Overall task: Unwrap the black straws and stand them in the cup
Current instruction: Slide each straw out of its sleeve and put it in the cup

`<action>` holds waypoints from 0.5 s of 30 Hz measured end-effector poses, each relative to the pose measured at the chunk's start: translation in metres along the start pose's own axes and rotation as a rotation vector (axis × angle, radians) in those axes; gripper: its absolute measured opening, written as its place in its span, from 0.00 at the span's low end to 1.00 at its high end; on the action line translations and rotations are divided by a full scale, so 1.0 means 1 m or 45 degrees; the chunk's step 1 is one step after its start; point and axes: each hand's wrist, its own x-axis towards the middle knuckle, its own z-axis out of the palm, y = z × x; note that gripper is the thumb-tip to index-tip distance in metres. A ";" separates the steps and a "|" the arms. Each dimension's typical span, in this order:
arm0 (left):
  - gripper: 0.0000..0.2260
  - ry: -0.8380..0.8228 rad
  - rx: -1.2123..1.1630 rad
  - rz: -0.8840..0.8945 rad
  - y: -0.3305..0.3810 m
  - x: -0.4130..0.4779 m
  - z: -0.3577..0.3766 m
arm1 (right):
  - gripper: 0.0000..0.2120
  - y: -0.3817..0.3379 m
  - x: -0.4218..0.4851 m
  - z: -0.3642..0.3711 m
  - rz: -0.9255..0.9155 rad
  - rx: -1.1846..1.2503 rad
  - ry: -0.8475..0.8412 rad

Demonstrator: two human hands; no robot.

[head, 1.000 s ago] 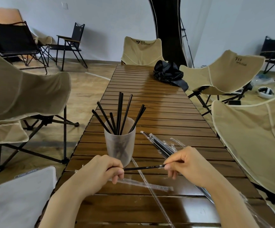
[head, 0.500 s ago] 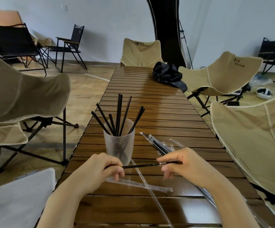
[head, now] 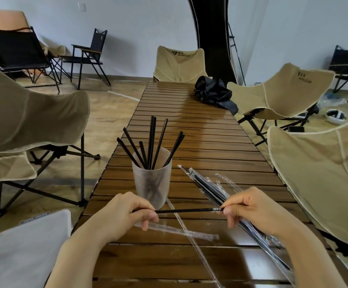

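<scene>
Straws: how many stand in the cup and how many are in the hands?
Standing straws in the cup: 8
Held straw, left hand to right hand: 1
Total: 9; wrapped pile on the table too overlapped to count.

— Where does the black straw [head: 189, 210] end on the left?
— Inside the left hand [head: 125, 217]; the curled fingers cover that tip. The other tip goes behind the thumb of the right hand [head: 254, 210]. I can't tell whether bare straw or clear wrap is pinched there.
— And the standing straws [head: 151, 142]?
— Their lower halves are only a dark smear behind the frosted wall of the cup [head: 151, 183].
— The wrapped straws [head: 206, 183]?
— Too overlapped to count. They pass under the right hand and forearm, and their near ends are hard to make out. One empty wrapper [head: 200, 252] runs out at the picture's bottom edge, which also cuts off the near end of the tabletop [head: 200, 132].
</scene>
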 end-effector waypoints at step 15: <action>0.11 0.086 0.119 -0.117 -0.022 -0.010 -0.008 | 0.13 0.012 -0.016 -0.022 0.161 -0.331 0.126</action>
